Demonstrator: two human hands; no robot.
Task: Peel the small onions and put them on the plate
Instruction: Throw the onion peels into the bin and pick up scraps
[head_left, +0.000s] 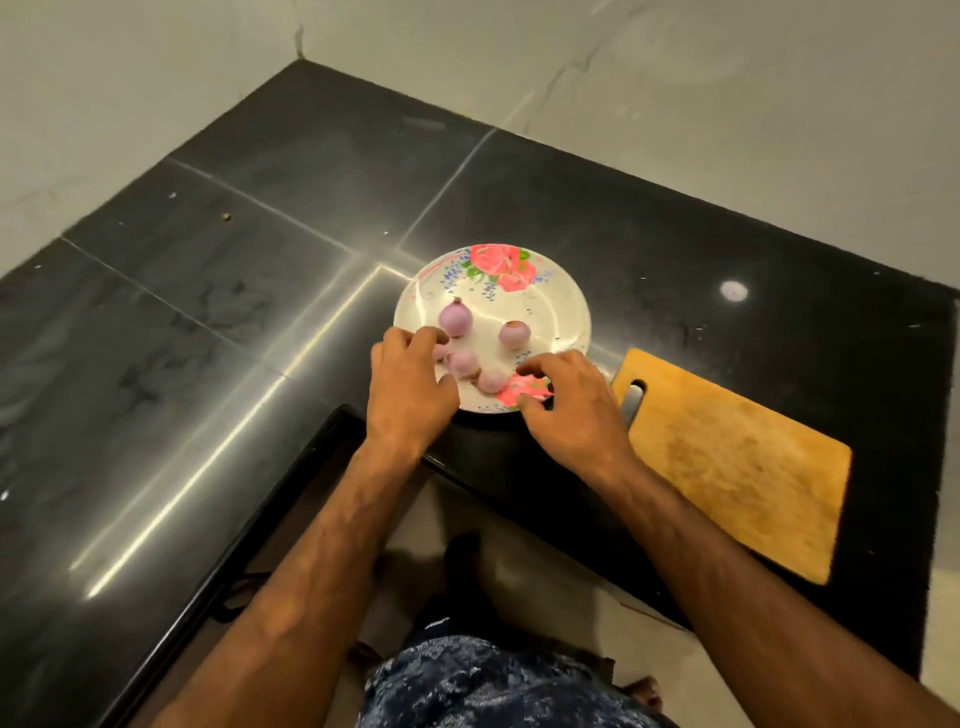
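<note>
Left hand hiding the near-left rim of the plate and most of one small onion, grip indeterminate; right hand covering the near-right rim and part of an unidentifiable grey object at the cutting board; forearms cut by the bottom edge.

Dim warm light, streaked glare on the black counter, soft blur, wide-angle bending at edges

I get one view only: wide-angle head cam, pointing forward-down, close over the counter and plate.
</note>
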